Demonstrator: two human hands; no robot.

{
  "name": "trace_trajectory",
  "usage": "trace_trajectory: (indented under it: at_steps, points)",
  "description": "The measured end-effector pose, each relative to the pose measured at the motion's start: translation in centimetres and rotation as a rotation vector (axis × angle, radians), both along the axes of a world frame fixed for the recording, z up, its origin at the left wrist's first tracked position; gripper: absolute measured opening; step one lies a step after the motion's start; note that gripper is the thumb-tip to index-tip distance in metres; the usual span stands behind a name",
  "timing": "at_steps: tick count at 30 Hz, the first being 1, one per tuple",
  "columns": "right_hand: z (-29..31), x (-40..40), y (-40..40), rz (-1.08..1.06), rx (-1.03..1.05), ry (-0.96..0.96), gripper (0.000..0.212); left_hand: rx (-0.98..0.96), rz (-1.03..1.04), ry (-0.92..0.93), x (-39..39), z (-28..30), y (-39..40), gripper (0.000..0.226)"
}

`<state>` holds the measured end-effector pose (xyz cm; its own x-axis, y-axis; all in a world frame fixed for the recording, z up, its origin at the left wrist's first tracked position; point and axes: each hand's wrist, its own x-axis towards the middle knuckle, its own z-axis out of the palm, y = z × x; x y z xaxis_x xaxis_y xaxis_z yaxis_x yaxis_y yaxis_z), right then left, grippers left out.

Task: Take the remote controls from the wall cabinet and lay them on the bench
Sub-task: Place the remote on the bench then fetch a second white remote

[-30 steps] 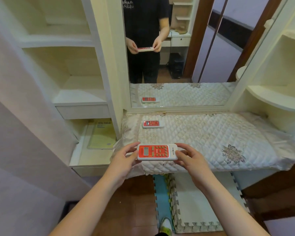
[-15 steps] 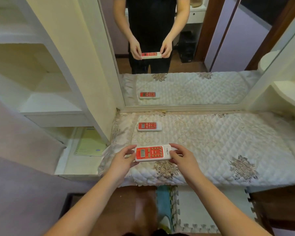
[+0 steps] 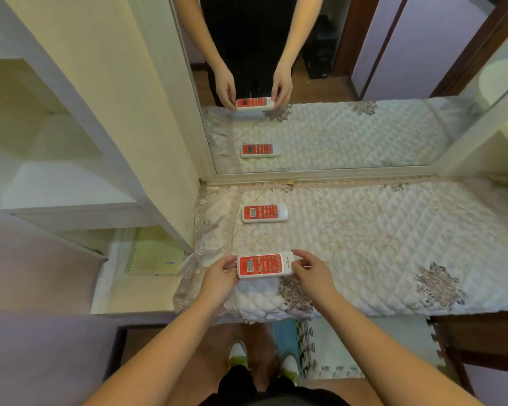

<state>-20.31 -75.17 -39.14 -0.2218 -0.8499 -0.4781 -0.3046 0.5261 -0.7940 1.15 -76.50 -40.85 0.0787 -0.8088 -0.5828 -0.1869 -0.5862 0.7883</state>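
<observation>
While gripped endwise, remote [image 3: 264, 265] flat.

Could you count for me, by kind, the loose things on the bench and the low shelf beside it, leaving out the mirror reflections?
Remotes: 2, one lying on the bench quilt nearer the mirror, one held at both ends by the left hand and right hand
Notebook: 1, on the low shelf
Total: 3
</observation>
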Motion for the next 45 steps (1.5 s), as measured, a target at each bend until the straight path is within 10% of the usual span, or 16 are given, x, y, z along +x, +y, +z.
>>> trace_trajectory:
  at_steps: [45]
  points:
    - [-1.7, 1.1, -2.6, 0.034, 0.187, 0.131, 0.041, 0.059, -0.055, -0.093, -1.0, -1.9, -2.8, 0.039]
